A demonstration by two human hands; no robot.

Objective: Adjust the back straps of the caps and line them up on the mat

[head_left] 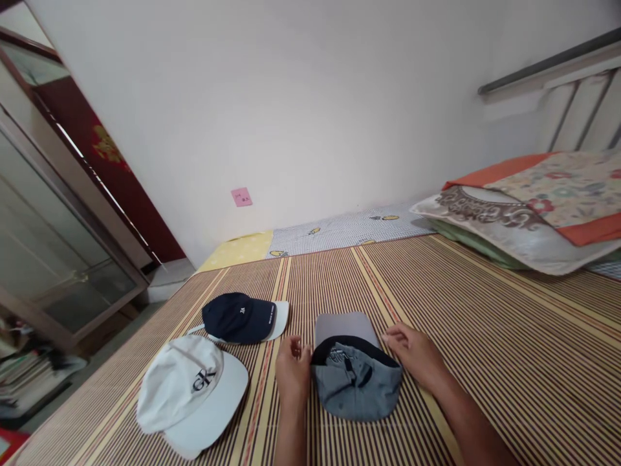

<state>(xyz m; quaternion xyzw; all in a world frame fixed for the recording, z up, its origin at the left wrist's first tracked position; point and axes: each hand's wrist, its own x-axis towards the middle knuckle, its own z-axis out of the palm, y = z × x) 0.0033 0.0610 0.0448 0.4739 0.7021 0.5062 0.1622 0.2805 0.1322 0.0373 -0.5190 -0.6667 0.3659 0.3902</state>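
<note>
A grey baseball cap (359,388) lies on the striped mat in front of me, its crown pushed in, its dark inner band showing and its lighter brim (345,327) pointing away. At its left side is my left hand (293,369), fingers loosely curled and apart; whether it touches the cap I cannot tell. My right hand (417,353) is to the right of the cap, fingertips spread close to its edge, holding nothing. Left of my hands sit a white cap (179,382) with dark letters and, behind it, a navy cap (230,317) with a pale brim.
The striped mat (475,330) covers the bed up to a patterned sheet (334,226) by the wall. Folded bedding (514,210) is piled at the right, below a grey rail (548,61). At the left are a glass-panelled door (63,226) and stacked papers (33,382) beyond the bed edge.
</note>
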